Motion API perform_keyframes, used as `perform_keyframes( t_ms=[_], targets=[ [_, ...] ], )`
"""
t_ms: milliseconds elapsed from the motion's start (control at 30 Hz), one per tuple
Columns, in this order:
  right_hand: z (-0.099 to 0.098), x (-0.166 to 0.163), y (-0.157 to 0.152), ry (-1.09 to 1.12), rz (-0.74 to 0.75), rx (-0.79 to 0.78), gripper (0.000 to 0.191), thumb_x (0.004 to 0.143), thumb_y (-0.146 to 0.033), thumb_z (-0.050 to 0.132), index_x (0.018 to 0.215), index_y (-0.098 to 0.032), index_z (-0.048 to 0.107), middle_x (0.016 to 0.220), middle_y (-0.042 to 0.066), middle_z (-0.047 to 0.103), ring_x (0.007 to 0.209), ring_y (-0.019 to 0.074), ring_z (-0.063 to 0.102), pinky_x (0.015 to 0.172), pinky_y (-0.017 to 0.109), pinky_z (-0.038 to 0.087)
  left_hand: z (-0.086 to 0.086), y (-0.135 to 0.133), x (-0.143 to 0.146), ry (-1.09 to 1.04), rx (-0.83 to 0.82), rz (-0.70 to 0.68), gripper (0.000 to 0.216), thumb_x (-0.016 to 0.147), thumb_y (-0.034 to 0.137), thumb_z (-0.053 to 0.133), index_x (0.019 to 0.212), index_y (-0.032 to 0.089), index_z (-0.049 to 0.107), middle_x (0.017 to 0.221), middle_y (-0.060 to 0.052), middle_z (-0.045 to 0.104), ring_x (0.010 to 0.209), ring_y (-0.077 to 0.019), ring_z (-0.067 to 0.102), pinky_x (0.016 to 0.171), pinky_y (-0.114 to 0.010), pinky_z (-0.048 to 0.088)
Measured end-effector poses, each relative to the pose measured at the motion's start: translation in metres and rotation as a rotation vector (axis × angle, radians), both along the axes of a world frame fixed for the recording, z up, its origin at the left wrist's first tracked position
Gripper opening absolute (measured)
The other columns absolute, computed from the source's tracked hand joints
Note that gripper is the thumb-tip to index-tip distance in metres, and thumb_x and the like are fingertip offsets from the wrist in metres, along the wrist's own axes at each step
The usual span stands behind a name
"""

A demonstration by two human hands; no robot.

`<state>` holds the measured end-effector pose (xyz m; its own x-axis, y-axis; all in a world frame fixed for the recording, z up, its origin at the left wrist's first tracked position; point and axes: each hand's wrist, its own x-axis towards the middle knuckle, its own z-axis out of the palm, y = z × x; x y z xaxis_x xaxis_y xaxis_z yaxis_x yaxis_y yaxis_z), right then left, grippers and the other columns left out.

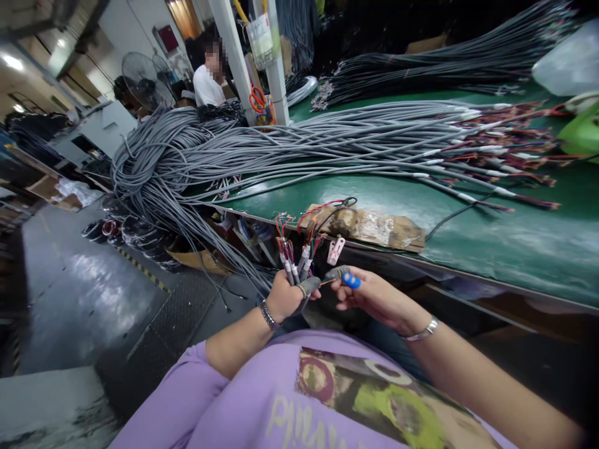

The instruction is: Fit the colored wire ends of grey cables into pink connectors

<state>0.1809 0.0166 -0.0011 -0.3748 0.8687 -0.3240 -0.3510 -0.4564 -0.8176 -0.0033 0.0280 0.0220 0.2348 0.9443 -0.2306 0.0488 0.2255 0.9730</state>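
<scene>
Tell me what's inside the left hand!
Grey cables with white bands, their coloured wires sticking up above the left hand. The hand covers the gripped stretch, so that part can't be seen.

A green bench (515, 240) runs across the right side. Dark cables (421, 70) lie along its far part, with a pale plastic bag (571, 59) and a green bag (581, 132) at the right. Pale posts (233, 53) rise beside it, a pouch (261, 41) fixed to them. Beyond, a person (206, 87) in white is near a large fan (146, 78). Coils (145, 234) lie on the floor (79, 293), near striped tape (143, 270).
</scene>
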Motion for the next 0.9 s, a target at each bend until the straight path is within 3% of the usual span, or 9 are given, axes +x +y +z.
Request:
perform_keyframes(
  t_ms=[133,267,467,733,900],
  targets=[
    [0.003,-0.015,-0.007,-0.106,-0.078,0.087,0.037,0.064,-0.046,0.080,0.075,-0.018,0.059,0.063,-0.002,0.058,0.056,0.0101,0.050,0.057,0.026,0.047,-0.002,0.000,0.001,-0.023,-0.015,0.044,0.040,0.060,0.047,0.078,0.067,0.012,0.061,0.054,-0.004,0.064,0.049,-0.0152,0.061,0.053,-0.026,0.049],
    [0.009,-0.025,-0.005,-0.120,-0.051,0.200,0.033,0.069,-0.047,0.075,0.073,-0.018,0.059,0.067,0.003,0.065,0.061,0.0135,0.055,0.056,0.025,0.043,-0.001,0.001,-0.004,-0.037,-0.005,-0.071,0.042,0.060,0.050,0.078,0.066,0.011,0.062,0.056,-0.005,0.065,0.051,-0.0158,0.062,0.054,-0.027,0.050],
    [0.014,-0.028,-0.002,-0.146,-0.008,0.242,0.033,0.072,-0.048,0.072,0.072,-0.018,0.058,0.058,0.002,0.064,0.055,0.0131,0.052,0.052,0.025,0.036,0.004,-0.001,-0.009,-0.028,0.017,-0.206,0.040,0.057,0.047,0.081,0.063,0.011,0.064,0.056,-0.005,0.065,0.052,-0.0149,0.061,0.056,-0.027,0.051],
    [0.010,-0.029,-0.002,-0.207,-0.132,0.190,0.036,0.065,-0.048,0.076,0.065,-0.018,0.057,0.055,-0.003,0.052,0.051,0.0101,0.043,0.053,0.026,0.038,0.001,-0.005,-0.003,-0.062,0.020,0.046,0.038,0.061,0.047,0.078,0.058,0.012,0.062,0.051,-0.004,0.063,0.045,-0.0121,0.056,0.050,-0.024,0.047],
    [0.008,-0.032,-0.001,-0.167,-0.124,0.204,0.034,0.066,-0.047,0.076,0.065,-0.018,0.058,0.056,-0.003,0.051,0.053,0.0100,0.042,0.053,0.025,0.036,-0.008,-0.004,-0.004,-0.095,0.024,0.104,0.037,0.063,0.046,0.077,0.061,0.013,0.061,0.051,-0.003,0.063,0.046,-0.0125,0.057,0.050,-0.024,0.047]
  ],
)
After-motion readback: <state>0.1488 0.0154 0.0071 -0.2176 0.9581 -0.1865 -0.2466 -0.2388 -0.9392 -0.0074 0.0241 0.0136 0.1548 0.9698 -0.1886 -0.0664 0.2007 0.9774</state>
